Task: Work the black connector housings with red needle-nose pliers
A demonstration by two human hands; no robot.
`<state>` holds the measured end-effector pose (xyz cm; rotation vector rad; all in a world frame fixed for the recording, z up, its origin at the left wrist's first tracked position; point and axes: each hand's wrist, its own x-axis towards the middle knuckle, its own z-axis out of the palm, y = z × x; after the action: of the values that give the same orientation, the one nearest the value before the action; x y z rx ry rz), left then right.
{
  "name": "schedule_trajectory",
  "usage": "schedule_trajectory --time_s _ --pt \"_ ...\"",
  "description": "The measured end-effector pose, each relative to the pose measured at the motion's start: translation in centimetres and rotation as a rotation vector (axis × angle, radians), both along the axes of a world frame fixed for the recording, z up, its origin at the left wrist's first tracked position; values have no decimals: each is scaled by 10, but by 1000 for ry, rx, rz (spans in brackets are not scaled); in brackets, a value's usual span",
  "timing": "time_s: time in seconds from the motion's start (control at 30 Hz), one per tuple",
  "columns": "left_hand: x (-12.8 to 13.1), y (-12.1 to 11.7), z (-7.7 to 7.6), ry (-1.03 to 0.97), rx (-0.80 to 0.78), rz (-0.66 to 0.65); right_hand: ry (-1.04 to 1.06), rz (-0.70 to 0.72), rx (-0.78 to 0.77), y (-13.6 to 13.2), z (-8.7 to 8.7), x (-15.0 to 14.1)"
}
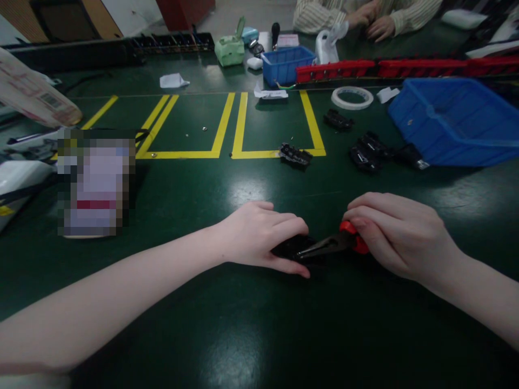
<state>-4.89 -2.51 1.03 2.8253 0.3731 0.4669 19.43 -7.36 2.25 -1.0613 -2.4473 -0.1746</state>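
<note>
My left hand (275, 235) is closed around a small black part (292, 247) on the dark green tabletop, thumb on the near side and fingers on the far side. Most of that part is hidden by the hand. In my right hand (401, 232) are red-handled pliers (354, 236), gripped by their handles. Their long narrow jaws point left, with the tips at the black part between my left thumb and fingers. Whether the jaws pinch anything is too dark to tell. Beyond my hands lies another black part (295, 155), on the yellow tape line.
Several black parts (368, 152) lie beside a large blue bin (454, 124) at right. Farther back are a tape roll (352, 98), a small blue bin (287, 60) and red strips (421, 68). A blurred-out phone-like object (97, 186) stands left. Another person's hands (375, 21) rest across the table.
</note>
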Motion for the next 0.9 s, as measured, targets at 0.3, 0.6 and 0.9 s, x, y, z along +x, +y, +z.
schedule_trajectory --time_s 0.3,0.6,0.9 --pt "-1 -1 0 -104 164 -26 31 7 -41 -3 -4 5" --pt "-1 1 0 -143 168 -47 52 -7 -34 -7 2 2" --pt "1 1 1 -146 26 -54 109 -2 -71 -6 -1 -5"
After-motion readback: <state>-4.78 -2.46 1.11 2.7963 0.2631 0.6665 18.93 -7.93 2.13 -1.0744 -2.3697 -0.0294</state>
